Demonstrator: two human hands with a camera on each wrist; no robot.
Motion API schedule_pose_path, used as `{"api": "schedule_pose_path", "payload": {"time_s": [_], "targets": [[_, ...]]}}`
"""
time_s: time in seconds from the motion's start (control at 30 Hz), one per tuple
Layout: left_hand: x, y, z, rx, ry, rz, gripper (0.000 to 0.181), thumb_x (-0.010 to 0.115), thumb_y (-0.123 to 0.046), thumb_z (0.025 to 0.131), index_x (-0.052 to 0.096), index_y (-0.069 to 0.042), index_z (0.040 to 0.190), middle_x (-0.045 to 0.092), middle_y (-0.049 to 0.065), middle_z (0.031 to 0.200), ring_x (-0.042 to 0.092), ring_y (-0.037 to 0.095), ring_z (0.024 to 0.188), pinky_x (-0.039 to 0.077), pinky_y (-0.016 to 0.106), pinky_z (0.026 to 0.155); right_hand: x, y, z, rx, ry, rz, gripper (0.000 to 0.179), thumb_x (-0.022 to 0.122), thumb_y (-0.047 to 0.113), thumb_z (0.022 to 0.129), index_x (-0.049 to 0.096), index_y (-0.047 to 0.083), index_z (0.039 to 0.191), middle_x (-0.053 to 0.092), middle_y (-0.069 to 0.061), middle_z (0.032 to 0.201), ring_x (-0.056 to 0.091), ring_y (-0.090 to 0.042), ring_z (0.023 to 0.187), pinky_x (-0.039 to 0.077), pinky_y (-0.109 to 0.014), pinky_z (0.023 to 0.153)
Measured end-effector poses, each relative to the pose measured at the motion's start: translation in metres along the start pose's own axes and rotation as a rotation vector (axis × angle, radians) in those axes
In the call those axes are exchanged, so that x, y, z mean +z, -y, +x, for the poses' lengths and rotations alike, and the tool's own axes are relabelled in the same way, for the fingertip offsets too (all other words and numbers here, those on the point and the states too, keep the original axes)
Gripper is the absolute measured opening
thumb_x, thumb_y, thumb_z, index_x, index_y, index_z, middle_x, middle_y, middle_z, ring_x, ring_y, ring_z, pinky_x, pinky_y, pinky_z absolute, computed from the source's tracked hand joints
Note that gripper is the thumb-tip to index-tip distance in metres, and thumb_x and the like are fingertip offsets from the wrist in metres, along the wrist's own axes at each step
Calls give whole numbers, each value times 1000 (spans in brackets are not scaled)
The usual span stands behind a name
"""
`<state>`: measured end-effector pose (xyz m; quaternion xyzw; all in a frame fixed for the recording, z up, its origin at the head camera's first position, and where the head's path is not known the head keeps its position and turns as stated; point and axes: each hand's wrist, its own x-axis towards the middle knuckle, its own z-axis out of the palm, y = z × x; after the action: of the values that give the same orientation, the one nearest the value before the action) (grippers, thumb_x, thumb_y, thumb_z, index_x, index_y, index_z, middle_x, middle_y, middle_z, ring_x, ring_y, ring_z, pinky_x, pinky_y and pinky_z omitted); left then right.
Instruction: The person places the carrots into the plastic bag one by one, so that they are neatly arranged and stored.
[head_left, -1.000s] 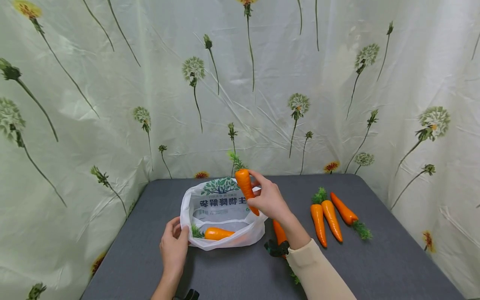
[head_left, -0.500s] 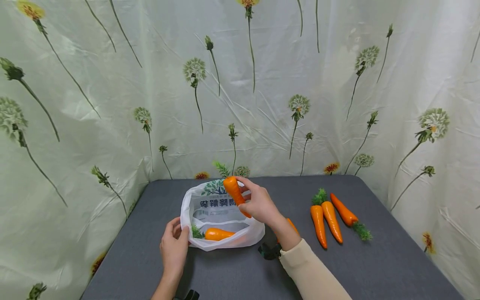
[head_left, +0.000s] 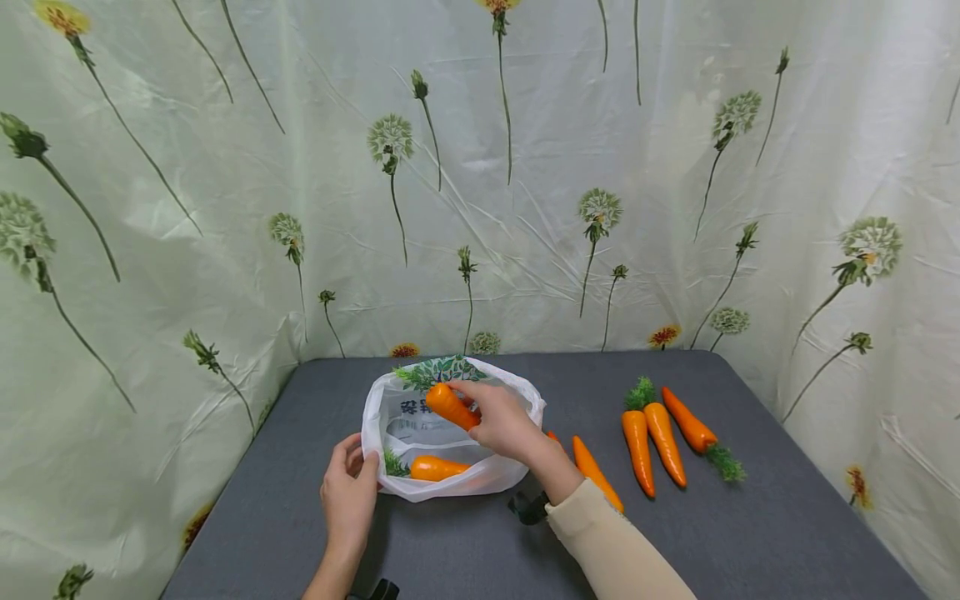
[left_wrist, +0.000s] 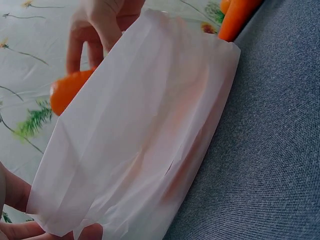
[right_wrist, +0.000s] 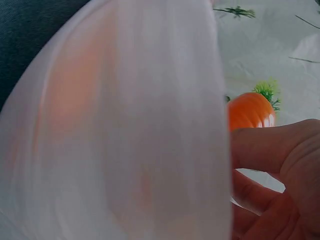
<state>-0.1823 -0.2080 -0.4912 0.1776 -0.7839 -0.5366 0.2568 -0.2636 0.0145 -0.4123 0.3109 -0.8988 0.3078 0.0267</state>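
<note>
Dark grey surface (head_left: 322, 400), finely woven in texture; it was backed and flanked by a pale, creased curtain (head_left: 525, 125) on which dandelions and buds were printed. On the surface, left of centre, a white plastic bag (head_left: 491, 477) was set with its mouth spread; a printed tree and dark lettering were seen on its far side. The bag's left rim was pinched by the left hand (head_left: 348, 492). An orange carrot (head_left: 450, 406) was held tilted at the bag's mouth by the right hand (head_left: 504, 419), the grip narrowed round its body, its leafy top directed up and left. A second carrot (head_left: 437, 468) was contained in the bag. Farther right, three carrots (head_left: 665, 442) were laid close together; near the cream sleeve (head_left: 600, 521), two more carrots (head_left: 596, 475) were partly hidden by the right arm.
</note>
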Motion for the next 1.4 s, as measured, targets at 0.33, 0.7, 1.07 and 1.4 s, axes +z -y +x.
{"api": "schedule_pose_path", "payload": {"time_s": [0.33,0.7,1.07,1.4], "targets": [[-4,-13,-4,-16,24,-22,37,58,-18,87,50,-16,123,61,5,106,58,19,89,51,26,55,13,-2,3,-34,76,-141,77,62,-11,67,47,28,132,60,7,103,54,-10,83,46,-22,63],[-2,-11,-4,38,-21,-37,37,58,-17,87,51,-13,123,62,7,105,59,22,92,52,34,50,20,2,4,-40,216,-267,69,64,-10,68,52,26,127,59,8,105,50,-10,79,45,-25,71],[-3,-10,-5,33,-17,-39,37,58,-16,87,51,-14,123,61,5,105,58,21,95,52,39,51,33,-2,11,-39,287,-325,66,63,-10,70,55,26,124,59,7,110,52,-10,85,45,-27,78],[-3,-8,-4,36,-13,-22,36,58,-18,87,51,-13,123,62,7,105,58,22,93,52,34,51,41,-4,17,0,327,-336,60,63,-5,74,56,27,124,59,6,109,48,-10,80,44,-26,77]]}}
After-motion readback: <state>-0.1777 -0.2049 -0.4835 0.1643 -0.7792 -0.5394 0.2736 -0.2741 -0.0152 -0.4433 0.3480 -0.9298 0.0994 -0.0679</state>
